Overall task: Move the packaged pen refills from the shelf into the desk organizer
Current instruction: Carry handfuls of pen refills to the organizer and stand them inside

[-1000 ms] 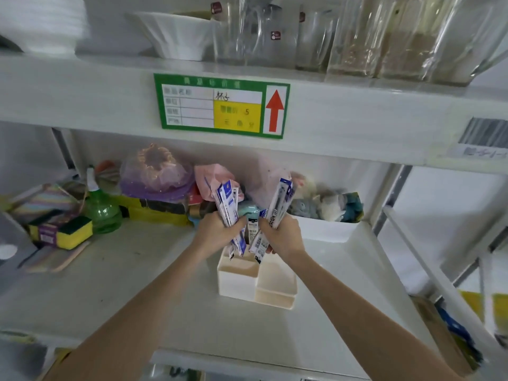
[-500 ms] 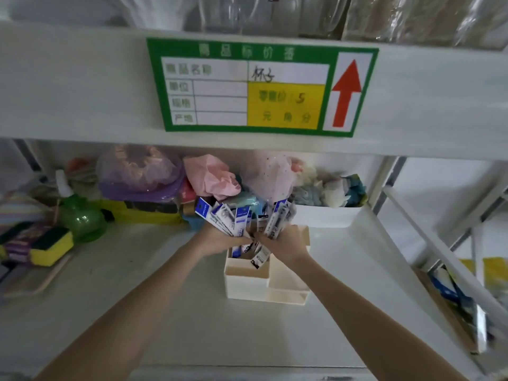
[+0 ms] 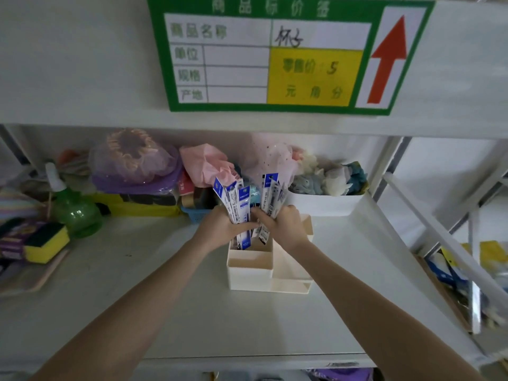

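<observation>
Nearly there, I judge: my left hand (image 3: 220,229) and right hand (image 3: 283,226) each clutch a bunch of packaged pen refills (image 3: 236,204), their lower ends inside the desk organizer (image 3: 248,273) mid-shelf (image 3: 165,312); they are not yet let go.

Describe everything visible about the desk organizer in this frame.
The desk organizer is a cream, plastic-looking box standing upright on the white shelf, split into open-topped compartments of stepped heights. Packaged pen refills stand in its rear left compartment, gripped by the left hand and right hand above it. The front compartments look empty.
</observation>
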